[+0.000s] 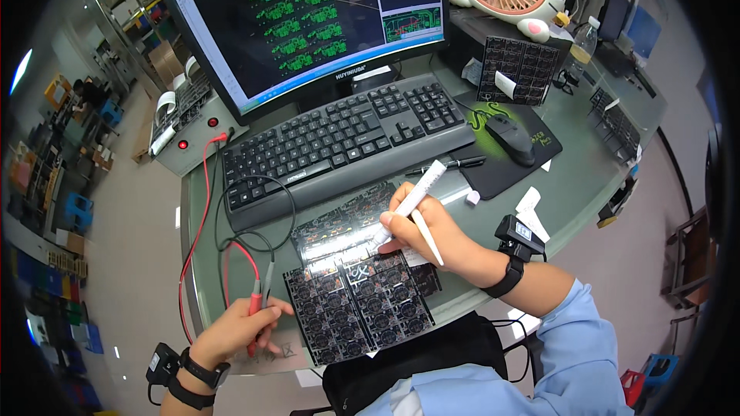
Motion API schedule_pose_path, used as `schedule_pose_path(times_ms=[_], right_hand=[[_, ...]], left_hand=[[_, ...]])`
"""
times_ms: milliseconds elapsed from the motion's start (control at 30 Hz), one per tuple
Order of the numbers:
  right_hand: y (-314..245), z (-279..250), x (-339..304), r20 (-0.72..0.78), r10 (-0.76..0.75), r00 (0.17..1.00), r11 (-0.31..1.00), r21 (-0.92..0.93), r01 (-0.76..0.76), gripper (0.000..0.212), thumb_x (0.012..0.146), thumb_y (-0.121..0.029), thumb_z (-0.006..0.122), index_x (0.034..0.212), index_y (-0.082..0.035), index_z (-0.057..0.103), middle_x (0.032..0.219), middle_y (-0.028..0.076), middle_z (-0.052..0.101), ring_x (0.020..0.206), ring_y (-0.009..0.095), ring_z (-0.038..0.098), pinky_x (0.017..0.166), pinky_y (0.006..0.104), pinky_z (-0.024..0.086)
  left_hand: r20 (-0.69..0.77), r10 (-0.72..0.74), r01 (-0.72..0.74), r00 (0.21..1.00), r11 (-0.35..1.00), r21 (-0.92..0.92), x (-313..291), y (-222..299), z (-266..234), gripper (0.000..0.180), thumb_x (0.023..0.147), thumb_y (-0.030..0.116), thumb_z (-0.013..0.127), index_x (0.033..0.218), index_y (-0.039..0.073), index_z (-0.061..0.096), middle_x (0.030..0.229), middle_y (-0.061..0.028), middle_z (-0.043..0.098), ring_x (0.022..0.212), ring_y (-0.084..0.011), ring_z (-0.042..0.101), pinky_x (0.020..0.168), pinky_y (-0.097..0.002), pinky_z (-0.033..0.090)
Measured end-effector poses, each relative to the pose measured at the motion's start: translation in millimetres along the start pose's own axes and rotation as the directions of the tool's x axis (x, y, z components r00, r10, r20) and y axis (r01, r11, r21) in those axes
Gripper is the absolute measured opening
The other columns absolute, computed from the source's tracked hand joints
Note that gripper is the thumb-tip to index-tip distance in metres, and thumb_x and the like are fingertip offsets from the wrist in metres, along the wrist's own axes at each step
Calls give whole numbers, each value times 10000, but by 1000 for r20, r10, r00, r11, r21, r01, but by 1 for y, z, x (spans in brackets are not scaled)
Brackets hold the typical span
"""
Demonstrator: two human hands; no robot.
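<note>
The printed circuit panel (391, 310) lies at 6 o'clock on the surface (578, 189), its near edge at the rim and seemingly a little beyond it, so a bump from the sleeve (574, 331) or a press on that overhang could tip or slide it. The leads are another likely trouble: the red lead (205, 219) and black lead (294, 202) loop together at the panel's 10 o'clock, and a tug could snag one or drag a probe across the parts. Glare on the second panel (327, 223), at the first one's 12 o'clock, could make a mark land on the wrong spot. At the panel's 1 to 2 o'clock, the right hand (428, 227) is closed around a white marker (424, 187); a white tapered stick (427, 239) juts out below, and I cannot tell whether the marker's tip touches. The left hand (240, 329), at 8 to 9 o'clock, is loosely curled with thumb and fingers around a red probe (255, 302); a grey probe (267, 281) rises beside it, its grip unclear.
</note>
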State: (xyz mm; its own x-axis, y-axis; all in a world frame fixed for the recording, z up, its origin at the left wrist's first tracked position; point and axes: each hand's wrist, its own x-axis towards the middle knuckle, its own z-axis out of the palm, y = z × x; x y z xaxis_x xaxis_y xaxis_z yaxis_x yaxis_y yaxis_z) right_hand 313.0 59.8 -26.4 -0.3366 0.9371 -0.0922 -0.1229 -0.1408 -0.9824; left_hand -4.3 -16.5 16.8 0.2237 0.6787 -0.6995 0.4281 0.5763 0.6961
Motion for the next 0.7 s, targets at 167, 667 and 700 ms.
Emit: schedule_pose_path(times_ms=[167, 667, 700], right_hand=[[5, -2, 6, -34, -55, 998, 998, 31, 56, 194, 948, -141, 624, 934, -39, 461, 799, 3, 477, 688, 42, 491, 712, 318, 637], [-43, 14, 10, 379, -545, 748, 837, 299, 458, 258, 1010, -277, 561, 1146, -60, 528, 1264, 138, 624, 1194, 175, 580, 1013, 330, 463], [-46, 24, 10, 441, -545, 713, 838, 308, 451, 235, 999, -253, 587, 1131, -64, 546, 1298, 126, 610, 1244, 178, 547, 1040, 330, 435]], left_hand=[[-74, 19, -49, 997, 905, -423, 3, 10, 23, 233, 1003, 243, 533, 946, 20, 571, 700, 5, 451, 548, -69, 487, 671, -349, 619], [10, 465, -332, 885, 646, -687, 18, 25, 55, 145, 990, 222, 602, 938, 111, 524, 760, 53, 456, 591, -51, 415, 607, -247, 408], [33, 459, -295, 888, 622, -725, 22, 27, 61, 153, 993, 230, 598, 937, 107, 526, 763, 53, 458, 592, -48, 412, 606, -246, 406]])
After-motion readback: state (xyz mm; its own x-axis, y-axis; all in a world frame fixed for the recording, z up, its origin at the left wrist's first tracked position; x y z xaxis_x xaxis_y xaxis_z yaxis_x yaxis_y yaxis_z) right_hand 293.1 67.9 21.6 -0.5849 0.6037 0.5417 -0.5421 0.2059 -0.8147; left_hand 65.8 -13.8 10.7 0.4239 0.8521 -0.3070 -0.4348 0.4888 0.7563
